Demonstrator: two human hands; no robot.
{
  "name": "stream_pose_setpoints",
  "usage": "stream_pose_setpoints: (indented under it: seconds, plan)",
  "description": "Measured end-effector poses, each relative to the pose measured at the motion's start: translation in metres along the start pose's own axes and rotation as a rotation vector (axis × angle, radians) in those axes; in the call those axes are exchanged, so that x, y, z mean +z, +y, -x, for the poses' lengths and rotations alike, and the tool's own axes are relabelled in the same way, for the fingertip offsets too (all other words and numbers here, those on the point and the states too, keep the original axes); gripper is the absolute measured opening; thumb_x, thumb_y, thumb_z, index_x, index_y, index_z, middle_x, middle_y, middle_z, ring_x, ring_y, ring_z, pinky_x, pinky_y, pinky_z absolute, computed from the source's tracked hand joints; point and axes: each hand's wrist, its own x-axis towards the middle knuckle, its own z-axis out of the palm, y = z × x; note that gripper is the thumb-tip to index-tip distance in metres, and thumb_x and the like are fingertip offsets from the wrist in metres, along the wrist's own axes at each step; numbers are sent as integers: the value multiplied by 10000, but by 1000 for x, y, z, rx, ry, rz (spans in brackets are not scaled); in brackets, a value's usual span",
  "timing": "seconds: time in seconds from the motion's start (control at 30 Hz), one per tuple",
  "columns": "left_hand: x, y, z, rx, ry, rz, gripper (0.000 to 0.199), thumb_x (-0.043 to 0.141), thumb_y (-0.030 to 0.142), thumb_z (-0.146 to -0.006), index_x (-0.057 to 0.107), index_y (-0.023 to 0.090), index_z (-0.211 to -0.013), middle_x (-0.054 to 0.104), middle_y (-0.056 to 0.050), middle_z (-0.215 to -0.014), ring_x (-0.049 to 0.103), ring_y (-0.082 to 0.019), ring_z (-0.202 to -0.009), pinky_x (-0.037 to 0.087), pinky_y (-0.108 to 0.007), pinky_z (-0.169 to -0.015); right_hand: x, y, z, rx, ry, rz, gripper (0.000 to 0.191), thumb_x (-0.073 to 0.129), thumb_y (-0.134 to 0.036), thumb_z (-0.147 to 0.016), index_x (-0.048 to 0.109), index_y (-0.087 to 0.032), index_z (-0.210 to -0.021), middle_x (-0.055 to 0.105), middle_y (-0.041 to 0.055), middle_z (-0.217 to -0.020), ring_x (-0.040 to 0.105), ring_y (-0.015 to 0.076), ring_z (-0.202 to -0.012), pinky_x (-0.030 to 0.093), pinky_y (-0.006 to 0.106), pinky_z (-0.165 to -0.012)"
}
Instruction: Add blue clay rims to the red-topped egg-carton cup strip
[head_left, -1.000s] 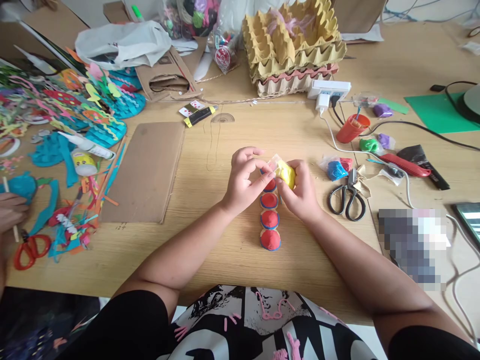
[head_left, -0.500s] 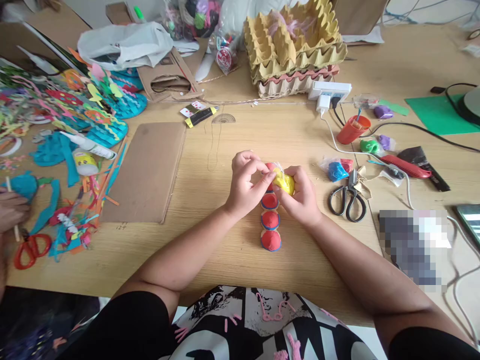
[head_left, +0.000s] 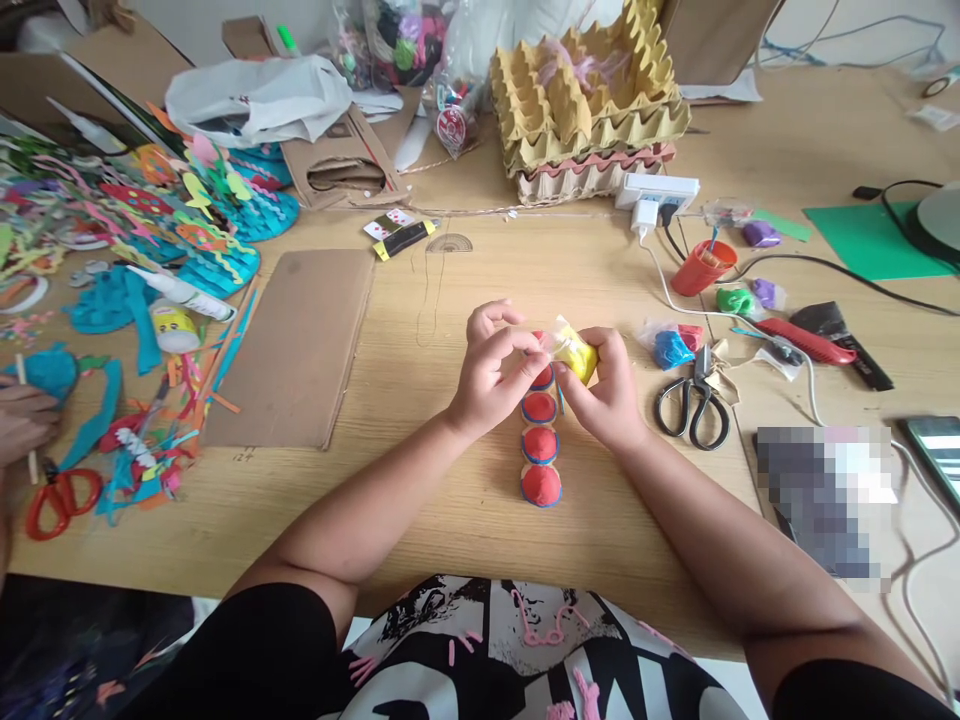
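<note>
A small clear plastic bag of yellow modelling clay point(head_left: 579, 352) is held between my two hands over the table. My right hand point(head_left: 609, 390) is closed around the clay's right side, thumb in front. With thumb and index finger, my left hand point(head_left: 491, 368) pinches the bag's loose plastic end; its other fingers are curled. Just beneath lies a row of red clay-covered egg-carton cups point(head_left: 541, 443) with blue rims, running toward me. My hands partly hide the far end of the row.
Black-handled scissors point(head_left: 696, 405), bagged blue clay point(head_left: 673, 350) and a red cup point(head_left: 703, 268) lie to the right. A cardboard sheet point(head_left: 289, 350) is on the left, egg trays point(head_left: 589, 110) at the back. Another person's hand point(head_left: 28, 415) is near red scissors point(head_left: 64, 500).
My left hand has drawn the plastic end out from the yellow clay, so a stretched strip shows between my hands. The view has shifted slightly.
</note>
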Motion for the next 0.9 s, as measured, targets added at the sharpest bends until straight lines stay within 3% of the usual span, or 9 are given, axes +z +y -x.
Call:
stream_pose_setpoints:
  seconds: [0.1, 0.17, 0.37, 0.53, 0.9]
  plan:
    - [-5, -1, -3, -107, -47, -2, 273, 550, 378, -1052, 723, 212, -923, 575, -98, -1197, 575, -223, -1268, 476, -441, -1147, 0, 5, 2, -83, -3, 103, 279, 681, -190, -873, 517, -266, -1085, 606, 22, -912, 565, 198, -793, 455, 354, -697]
    - [-7, -3, -6, -116, -48, -47, 205, 613, 352, -1024, 753, 215, -962, 609, -96, -1196, 592, -226, -1254, 477, -438, -1141, 0, 7, 2, -113, -29, 137, 305, 677, -174, -855, 524, -267, -1102, 618, 36, -921, 581, 220, -811, 469, 375, -711]
    - [-11, -8, -11, -49, -115, -138, 139, 757, 327, -930, 808, 266, -1045, 652, -82, -1247, 551, -242, -1298, 445, -477, -1193, -5, 9, -1, -62, -125, 16, 249, 654, -215, -888, 556, -253, -1114, 659, 57, -978, 621, 231, -861, 506, 398, -765]
    - [-11, -10, -10, -8, -132, -166, 132, 769, 347, -920, 823, 290, -1027, 687, -60, -1278, 544, -239, -1316, 423, -498, -1221, -6, 12, -1, 8, -174, -140, 199, 643, -246, -915, 583, -254, -1105, 665, 44, -959, 612, 210, -826, 494, 375, -737]
    - [-8, -9, -7, 59, -144, -121, 125, 735, 353, -946, 805, 290, -1029, 682, -60, -1312, 525, -238, -1362, 435, -519, -1216, -6, 11, 0, 30, -185, -259, 93, 655, -277, -909, 587, -237, -959, 620, 17, -869, 544, 170, -745, 437, 344, -695]
